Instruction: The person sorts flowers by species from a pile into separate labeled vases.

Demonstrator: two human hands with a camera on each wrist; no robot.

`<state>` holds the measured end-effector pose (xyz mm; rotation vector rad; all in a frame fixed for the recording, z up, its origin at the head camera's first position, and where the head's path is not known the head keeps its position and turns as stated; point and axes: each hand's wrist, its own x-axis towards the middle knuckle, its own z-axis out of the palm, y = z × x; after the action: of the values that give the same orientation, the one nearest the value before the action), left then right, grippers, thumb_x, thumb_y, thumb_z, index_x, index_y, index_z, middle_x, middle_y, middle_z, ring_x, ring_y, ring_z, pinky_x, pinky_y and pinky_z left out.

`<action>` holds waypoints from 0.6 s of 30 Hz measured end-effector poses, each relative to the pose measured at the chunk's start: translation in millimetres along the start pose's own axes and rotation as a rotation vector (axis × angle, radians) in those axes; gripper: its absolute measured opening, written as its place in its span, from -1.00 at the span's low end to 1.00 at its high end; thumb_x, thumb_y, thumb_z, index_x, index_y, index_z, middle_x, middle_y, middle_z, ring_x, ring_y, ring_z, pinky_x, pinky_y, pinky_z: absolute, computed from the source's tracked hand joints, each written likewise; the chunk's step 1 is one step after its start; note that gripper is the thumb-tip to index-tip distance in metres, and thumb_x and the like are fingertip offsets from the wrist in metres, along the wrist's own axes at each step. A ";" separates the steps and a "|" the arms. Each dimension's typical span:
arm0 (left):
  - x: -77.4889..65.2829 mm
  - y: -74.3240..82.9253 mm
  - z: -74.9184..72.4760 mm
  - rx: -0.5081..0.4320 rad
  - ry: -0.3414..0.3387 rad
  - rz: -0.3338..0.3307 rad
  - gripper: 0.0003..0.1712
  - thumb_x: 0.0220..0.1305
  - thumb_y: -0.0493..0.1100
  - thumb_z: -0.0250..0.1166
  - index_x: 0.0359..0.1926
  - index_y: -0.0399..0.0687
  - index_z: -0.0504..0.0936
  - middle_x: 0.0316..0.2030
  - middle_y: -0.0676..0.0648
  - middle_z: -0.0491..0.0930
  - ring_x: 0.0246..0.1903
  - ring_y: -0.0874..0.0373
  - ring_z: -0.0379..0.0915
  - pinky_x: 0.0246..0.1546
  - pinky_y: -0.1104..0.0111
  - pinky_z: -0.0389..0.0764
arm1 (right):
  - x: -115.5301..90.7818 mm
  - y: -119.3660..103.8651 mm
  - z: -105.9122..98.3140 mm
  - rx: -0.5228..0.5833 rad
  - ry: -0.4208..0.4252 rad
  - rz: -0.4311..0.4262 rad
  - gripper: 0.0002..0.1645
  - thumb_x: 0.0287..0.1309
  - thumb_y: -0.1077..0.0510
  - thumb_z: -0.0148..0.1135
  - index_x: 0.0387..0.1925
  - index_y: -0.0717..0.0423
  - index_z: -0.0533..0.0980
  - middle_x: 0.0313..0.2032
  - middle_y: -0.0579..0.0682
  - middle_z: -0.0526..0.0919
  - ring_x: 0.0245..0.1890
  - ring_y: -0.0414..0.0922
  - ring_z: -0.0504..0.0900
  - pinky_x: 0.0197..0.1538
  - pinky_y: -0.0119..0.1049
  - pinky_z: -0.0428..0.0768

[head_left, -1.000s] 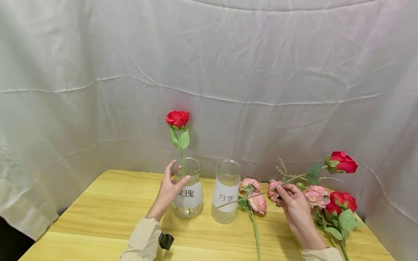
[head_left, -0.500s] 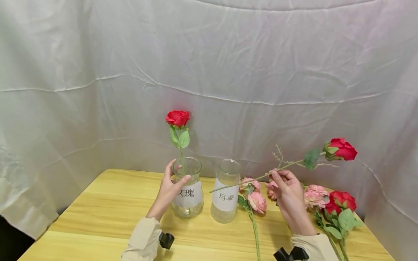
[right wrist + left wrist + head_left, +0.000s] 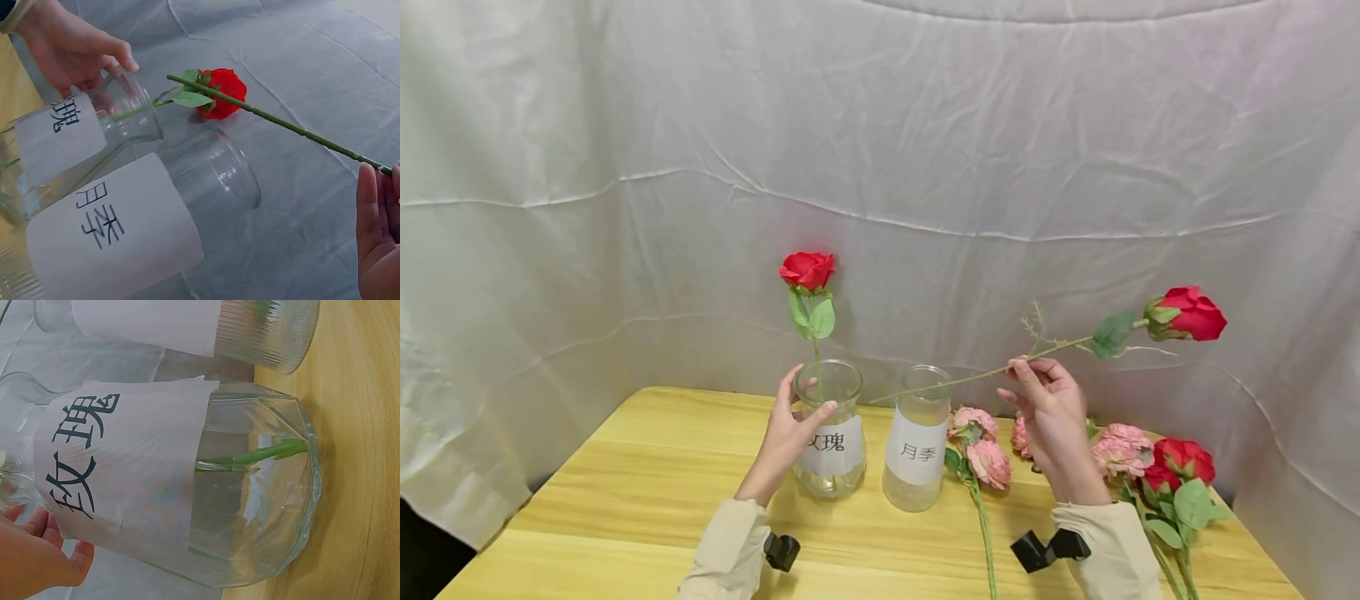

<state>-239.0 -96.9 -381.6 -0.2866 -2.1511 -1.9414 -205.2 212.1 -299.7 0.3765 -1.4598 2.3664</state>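
Observation:
My left hand (image 3: 788,440) grips the neck of a rounded glass vase (image 3: 841,446) with a paper label in Chinese characters. One red rose (image 3: 807,272) stands upright in that vase; its green stem end (image 3: 284,449) shows near the vase bottom in the left wrist view. Between thumb and fingertips, my right hand (image 3: 1056,412) pinches the stem of another red rose (image 3: 1189,314). This rose is held slanted in the air, bloom to the right, stem end (image 3: 181,80) pointing left. In the head view the stem crosses the rim of a straight glass vase (image 3: 917,450), also labelled.
Pink flowers (image 3: 988,464) with long stems lie right of the straight vase. More pink blooms (image 3: 1123,450) and red roses (image 3: 1183,462) with leaves lie at the right of the wooden table (image 3: 647,492). A grey cloth (image 3: 925,167) hangs behind.
My right hand has raised the rose up from the lying flowers, and its stem end has risen to the straight vase's rim level. My left hand has stayed on the rounded vase.

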 end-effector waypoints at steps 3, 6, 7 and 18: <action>0.5 -0.6 -0.2 -0.003 -0.001 -0.004 -0.06 0.22 -0.13 0.31 0.48 -0.11 -0.04 0.32 -0.25 0.25 0.26 -0.16 0.15 0.13 0.08 0.26 | 5.0 1.9 4.8 0.009 0.003 0.002 -0.93 0.31 0.34 0.10 -0.31 0.17 0.40 -0.30 -0.03 0.60 -0.30 -0.20 0.64 -0.26 -0.39 0.62; 0.5 -1.2 -0.5 -0.006 0.000 -0.006 -0.05 0.22 -0.13 0.32 0.48 -0.12 -0.04 0.32 -0.25 0.25 0.27 -0.17 0.14 0.14 0.06 0.26 | 10.4 4.4 9.4 -0.001 0.007 0.011 -0.93 0.30 0.34 0.12 -0.29 0.18 0.39 -0.30 -0.04 0.59 -0.29 -0.19 0.64 -0.25 -0.39 0.62; 0.2 -1.3 -0.6 -0.002 0.000 -0.002 -0.05 0.22 -0.13 0.31 0.48 -0.13 -0.04 0.32 -0.26 0.25 0.27 -0.18 0.14 0.14 0.05 0.26 | 12.3 5.1 10.9 -0.014 0.011 0.014 -0.93 0.30 0.33 0.12 -0.28 0.18 0.39 -0.30 -0.04 0.59 -0.29 -0.20 0.64 -0.25 -0.39 0.62; -1.1 2.1 0.4 -0.010 0.001 -0.007 -0.06 0.22 -0.15 0.32 0.48 -0.11 -0.04 0.32 -0.26 0.25 0.29 -0.21 0.10 0.14 0.06 0.25 | 31.2 5.8 28.9 -0.115 0.050 0.054 -0.92 0.33 0.33 0.07 -0.30 0.15 0.38 -0.33 -0.09 0.59 -0.30 -0.22 0.62 -0.21 -0.39 0.62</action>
<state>-237.3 -96.2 -380.0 -0.2796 -2.1454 -1.9556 -234.5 188.2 -279.5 0.2501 -1.5929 2.3017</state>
